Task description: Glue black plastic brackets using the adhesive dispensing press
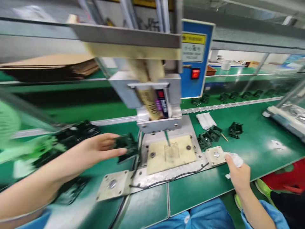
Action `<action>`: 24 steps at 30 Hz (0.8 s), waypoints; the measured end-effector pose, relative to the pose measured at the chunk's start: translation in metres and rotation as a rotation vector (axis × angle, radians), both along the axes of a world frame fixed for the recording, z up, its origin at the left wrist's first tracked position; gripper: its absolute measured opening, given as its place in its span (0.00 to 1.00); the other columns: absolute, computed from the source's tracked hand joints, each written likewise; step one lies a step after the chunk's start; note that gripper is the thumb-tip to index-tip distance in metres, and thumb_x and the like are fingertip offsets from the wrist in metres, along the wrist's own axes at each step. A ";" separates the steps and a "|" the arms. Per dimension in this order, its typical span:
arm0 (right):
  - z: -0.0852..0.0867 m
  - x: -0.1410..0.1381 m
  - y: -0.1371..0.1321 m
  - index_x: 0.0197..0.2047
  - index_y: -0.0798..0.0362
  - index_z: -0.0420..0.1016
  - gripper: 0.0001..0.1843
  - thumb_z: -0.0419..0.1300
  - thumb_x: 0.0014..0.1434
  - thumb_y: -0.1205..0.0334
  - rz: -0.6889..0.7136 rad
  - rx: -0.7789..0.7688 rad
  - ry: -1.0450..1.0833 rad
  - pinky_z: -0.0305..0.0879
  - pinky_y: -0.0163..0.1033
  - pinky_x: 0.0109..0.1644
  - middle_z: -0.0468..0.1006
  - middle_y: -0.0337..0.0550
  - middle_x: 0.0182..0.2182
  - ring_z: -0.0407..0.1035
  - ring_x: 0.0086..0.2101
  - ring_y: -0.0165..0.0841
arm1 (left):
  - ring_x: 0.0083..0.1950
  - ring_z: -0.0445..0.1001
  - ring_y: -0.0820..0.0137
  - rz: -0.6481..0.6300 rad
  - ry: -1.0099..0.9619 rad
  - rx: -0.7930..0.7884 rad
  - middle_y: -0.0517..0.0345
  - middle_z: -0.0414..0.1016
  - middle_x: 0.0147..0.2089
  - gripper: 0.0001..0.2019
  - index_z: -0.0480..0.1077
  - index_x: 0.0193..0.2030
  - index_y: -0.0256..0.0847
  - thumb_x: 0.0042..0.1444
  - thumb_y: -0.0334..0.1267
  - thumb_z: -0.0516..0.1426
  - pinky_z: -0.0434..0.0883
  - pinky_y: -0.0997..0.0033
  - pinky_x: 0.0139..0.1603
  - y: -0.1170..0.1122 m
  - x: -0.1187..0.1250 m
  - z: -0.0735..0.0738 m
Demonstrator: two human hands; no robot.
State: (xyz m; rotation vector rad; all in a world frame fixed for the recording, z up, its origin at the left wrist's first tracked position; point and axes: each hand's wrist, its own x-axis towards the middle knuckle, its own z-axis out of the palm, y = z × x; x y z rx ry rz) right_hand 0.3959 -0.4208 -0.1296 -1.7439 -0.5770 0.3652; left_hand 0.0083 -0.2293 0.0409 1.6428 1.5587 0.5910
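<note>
My left hand [102,148] pinches a small dark plastic housing [126,144] between thumb and fingers, just left of the machine's base. In my right hand [240,178] is a crumpled white wipe [235,159], at the edge of the right button pad [215,156]; whether the fingertips touch the pad I cannot tell. Between the hands stands a press-like machine with a two-part adhesive cartridge [152,103]. Its thin green nozzle [167,138] points down at a cream fixture plate [154,165]. A second button pad [111,184] lies below my left hand.
Several dark housings [207,140] and a white packet [206,121] lie right of the machine. More dark parts [78,133] sit at the left. A blue control box [194,73] has a lit red switch. A black cable [171,176] crosses the base. Cardboard sheets [52,62] rest on the shelf.
</note>
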 end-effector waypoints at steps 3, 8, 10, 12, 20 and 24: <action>-0.004 0.003 -0.003 0.37 0.58 0.84 0.27 0.70 0.44 0.41 -0.064 -0.051 0.011 0.70 0.53 0.50 0.83 0.57 0.38 0.77 0.44 0.54 | 0.47 0.79 0.56 -0.243 -0.171 -0.407 0.49 0.81 0.43 0.36 0.74 0.46 0.38 0.30 0.53 0.75 0.74 0.62 0.47 -0.021 0.017 -0.009; -0.009 0.005 -0.006 0.40 0.60 0.84 0.29 0.70 0.45 0.41 -0.089 -0.062 -0.012 0.71 0.49 0.48 0.82 0.58 0.40 0.76 0.46 0.54 | 0.43 0.79 0.60 -0.395 -0.373 -0.601 0.54 0.80 0.38 0.23 0.76 0.40 0.39 0.37 0.42 0.73 0.74 0.67 0.40 -0.037 0.075 -0.030; -0.010 0.006 -0.007 0.40 0.60 0.84 0.29 0.70 0.45 0.42 -0.089 -0.054 -0.022 0.72 0.47 0.46 0.83 0.57 0.40 0.77 0.45 0.52 | 0.44 0.79 0.61 -0.385 -0.442 -0.605 0.54 0.80 0.38 0.22 0.76 0.40 0.39 0.37 0.42 0.73 0.75 0.66 0.44 -0.034 0.087 -0.034; -0.009 0.006 -0.007 0.39 0.59 0.85 0.28 0.71 0.45 0.42 -0.086 -0.048 -0.024 0.73 0.46 0.45 0.83 0.56 0.40 0.77 0.43 0.51 | 0.45 0.78 0.61 -0.409 -0.482 -0.565 0.53 0.80 0.40 0.22 0.74 0.41 0.39 0.39 0.41 0.73 0.75 0.63 0.50 -0.027 0.091 -0.038; 0.000 0.000 -0.007 0.39 0.60 0.84 0.29 0.70 0.47 0.41 -0.082 -0.041 -0.049 0.73 0.45 0.42 0.83 0.56 0.40 0.77 0.43 0.51 | 0.39 0.75 0.63 -0.463 -0.235 -0.093 0.54 0.74 0.39 0.32 0.68 0.53 0.39 0.43 0.48 0.70 0.75 0.60 0.46 -0.016 0.089 -0.067; 0.008 -0.002 -0.008 0.39 0.60 0.84 0.29 0.71 0.45 0.41 -0.141 -0.089 -0.026 0.73 0.43 0.36 0.83 0.55 0.39 0.77 0.43 0.52 | 0.59 0.70 0.47 -0.492 0.038 0.076 0.38 0.71 0.58 0.43 0.66 0.63 0.38 0.43 0.56 0.68 0.72 0.51 0.56 -0.029 0.071 -0.053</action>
